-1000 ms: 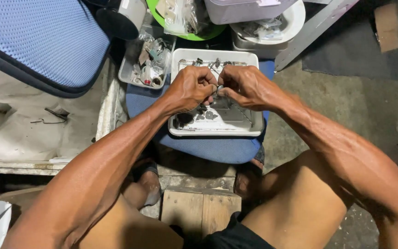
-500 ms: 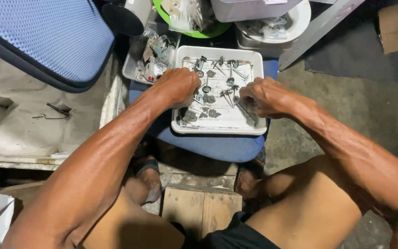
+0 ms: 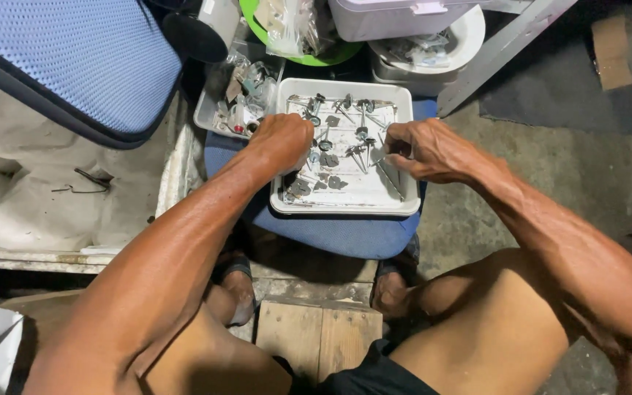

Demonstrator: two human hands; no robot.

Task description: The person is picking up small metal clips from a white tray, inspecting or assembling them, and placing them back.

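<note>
While the person sits low with knees apart, both hands work over a white rectangular tray that rests on a blue cushion. Scattered across the tray lie small metal screws with dark washers, along with a few loose flat pieces, most of them toward its far edge and middle.

At the tray's near-left part, the left hand is curled knuckles-up, its fingers bent down onto the screws; whether it actually has 1 pinched underneath I cannot tell, since the back of the hand hides the fingertips. Over the tray's right side, the right hand is drawn into a loose fist, thumb and forefinger pressed together on what looks like a thin screw shank poking out toward the middle of the tray. The 2 hands are apart, with a stretch of the tray showing between them.

Just left of the white tray sits a second, smaller grey tray of mixed small parts. Beyond them are a green bowl holding a clear plastic bag and a white bowl under a pale lidded box. A blue mesh seat pad fills the upper left, and a wooden block lies between the person's feet.
</note>
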